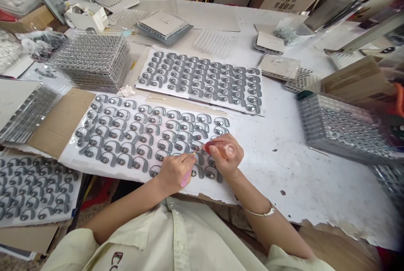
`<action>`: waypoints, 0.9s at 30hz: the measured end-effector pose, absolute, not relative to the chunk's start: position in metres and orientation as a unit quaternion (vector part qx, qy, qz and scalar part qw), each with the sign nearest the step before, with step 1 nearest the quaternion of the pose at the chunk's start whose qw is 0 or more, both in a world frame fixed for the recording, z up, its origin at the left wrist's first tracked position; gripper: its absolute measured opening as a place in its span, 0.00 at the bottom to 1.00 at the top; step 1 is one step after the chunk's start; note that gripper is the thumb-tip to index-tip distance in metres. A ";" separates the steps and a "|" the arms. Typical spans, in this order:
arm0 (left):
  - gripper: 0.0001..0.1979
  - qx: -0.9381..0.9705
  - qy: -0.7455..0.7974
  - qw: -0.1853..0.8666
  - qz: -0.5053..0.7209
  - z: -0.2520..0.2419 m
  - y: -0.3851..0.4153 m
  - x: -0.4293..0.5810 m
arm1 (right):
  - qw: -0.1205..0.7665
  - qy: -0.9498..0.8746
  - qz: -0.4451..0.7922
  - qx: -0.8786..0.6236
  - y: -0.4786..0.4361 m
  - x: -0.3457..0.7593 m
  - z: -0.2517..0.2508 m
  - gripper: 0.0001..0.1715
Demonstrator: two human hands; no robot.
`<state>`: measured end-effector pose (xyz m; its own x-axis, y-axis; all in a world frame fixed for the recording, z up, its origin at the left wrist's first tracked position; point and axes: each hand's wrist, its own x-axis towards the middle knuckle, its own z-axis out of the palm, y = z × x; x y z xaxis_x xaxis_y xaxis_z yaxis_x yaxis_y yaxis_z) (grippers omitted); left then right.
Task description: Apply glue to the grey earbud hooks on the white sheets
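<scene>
Two hands pinch small things over rows of grey hooks.

The left hand (pixel 176 172) is closed on a thin pink plastic stick (pixel 187 177), and the right hand (pixel 225 155) pinches a small red lump (pixel 208 147) in its fingertips; the two hands are near but apart. Right under them lie many small grey hook-shaped pieces with round shiny middles (pixel 140 150), in rows on a white paper sheet (pixel 227 193). The sheet sits on flat brown cardboard (pixel 59 119) on a white table (pixel 299 178). A thin silver bangle (pixel 260 213) circles the right wrist. Farther off are another white sheet of hooks (pixel 202 103) and a stack of clear plastic trays (pixel 94 62).
</scene>
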<state>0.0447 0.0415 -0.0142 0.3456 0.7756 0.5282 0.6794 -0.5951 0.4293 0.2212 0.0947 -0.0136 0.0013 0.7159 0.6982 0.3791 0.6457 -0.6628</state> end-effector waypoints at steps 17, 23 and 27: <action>0.08 0.821 0.452 0.065 0.343 -0.015 0.040 0.044 | 0.571 -0.728 0.083 -0.369 0.094 0.219 -0.006 0.05; 0.08 0.820 0.449 0.088 0.343 -0.017 0.041 0.042 | 0.574 -0.731 0.081 -0.360 0.095 0.219 -0.007 0.07; 0.08 0.817 0.450 0.095 0.347 -0.019 0.040 0.042 | 0.573 -0.736 0.073 -0.353 0.095 0.219 -0.007 0.07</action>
